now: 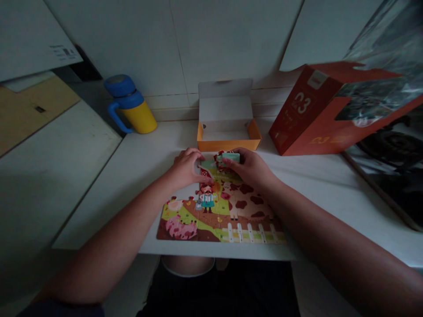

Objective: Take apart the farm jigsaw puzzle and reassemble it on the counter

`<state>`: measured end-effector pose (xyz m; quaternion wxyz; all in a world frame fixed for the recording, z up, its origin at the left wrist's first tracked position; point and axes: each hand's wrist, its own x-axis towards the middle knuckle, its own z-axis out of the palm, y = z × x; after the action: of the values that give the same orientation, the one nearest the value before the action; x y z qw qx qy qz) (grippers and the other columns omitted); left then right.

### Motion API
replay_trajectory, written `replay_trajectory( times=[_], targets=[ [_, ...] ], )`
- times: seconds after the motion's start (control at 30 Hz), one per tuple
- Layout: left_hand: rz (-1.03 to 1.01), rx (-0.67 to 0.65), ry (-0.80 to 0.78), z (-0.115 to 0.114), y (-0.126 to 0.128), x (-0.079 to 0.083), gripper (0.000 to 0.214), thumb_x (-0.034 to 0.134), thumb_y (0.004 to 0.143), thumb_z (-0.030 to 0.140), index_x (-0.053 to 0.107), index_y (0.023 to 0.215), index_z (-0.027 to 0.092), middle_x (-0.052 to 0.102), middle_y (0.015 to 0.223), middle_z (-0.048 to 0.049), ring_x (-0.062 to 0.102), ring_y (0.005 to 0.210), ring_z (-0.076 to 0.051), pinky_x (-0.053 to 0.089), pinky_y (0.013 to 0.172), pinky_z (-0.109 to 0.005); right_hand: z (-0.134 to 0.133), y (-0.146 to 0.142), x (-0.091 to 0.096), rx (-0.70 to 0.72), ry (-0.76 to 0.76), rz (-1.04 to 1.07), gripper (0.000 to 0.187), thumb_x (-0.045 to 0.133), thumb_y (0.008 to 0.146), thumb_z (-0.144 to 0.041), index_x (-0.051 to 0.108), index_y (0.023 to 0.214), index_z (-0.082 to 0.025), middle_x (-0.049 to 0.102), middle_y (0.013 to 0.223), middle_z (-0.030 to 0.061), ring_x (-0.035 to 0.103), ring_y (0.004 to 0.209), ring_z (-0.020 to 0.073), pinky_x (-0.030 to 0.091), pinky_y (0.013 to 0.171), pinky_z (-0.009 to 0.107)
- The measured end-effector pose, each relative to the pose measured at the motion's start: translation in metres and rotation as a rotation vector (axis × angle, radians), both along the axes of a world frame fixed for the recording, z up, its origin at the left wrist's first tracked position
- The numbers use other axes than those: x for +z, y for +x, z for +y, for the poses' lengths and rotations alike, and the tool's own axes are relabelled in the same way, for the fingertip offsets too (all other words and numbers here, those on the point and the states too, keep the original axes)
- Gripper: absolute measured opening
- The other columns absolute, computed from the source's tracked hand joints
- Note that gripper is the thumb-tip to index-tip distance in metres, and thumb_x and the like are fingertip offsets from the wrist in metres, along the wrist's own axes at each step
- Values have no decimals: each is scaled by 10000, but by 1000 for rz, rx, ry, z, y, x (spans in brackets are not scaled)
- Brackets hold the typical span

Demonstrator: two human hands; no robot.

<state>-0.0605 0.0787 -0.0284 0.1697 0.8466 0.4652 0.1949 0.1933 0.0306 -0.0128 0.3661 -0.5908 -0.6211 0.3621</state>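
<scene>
A farm-scene jigsaw puzzle (211, 220) lies partly joined on the white tabletop, with a farmer, a spotted cow, a pink pig and a white fence. At its upper left, my left hand (187, 169) rests with thumb and fingers apart, the thumb tip touching the puzzle near the farmer's head. My right hand (253, 166) pinches a light green puzzle piece (231, 156) between thumb and fingers, just above the puzzle's top part. Red patterned pieces show beside and below it; whether they are in the hand too, I cannot make out. My right arm hides the puzzle's right edge.
Behind the puzzle stands an orange box (228, 144) with its white lid raised. A yellow and blue mug-like bottle (140, 114) is at the back left. On the right are a large red box (297, 110) and clear plastic wrap (393, 48). The white table (122, 185) ends near my lap.
</scene>
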Motion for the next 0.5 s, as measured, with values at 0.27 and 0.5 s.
replay_trajectory(
  times=[0.27,0.5],
  targets=[
    [-333,-4,-233,-2,-1,-7,407,830,789,302,526,1053,238,667,952,-7,619,844,-175,483,749,-313,1,0,1,-82,5,32,461,707,883,-607,692,1083,-192,756,907,70,660,759,212,480,641,317],
    [-471,-18,-375,-8,-1,-4,352,778,853,310,472,1017,246,663,843,43,610,724,-132,466,675,-275,5,3,-10,-55,18,29,447,681,901,-629,667,1066,-214,750,912,59,648,768,210,462,632,313]
  ],
)
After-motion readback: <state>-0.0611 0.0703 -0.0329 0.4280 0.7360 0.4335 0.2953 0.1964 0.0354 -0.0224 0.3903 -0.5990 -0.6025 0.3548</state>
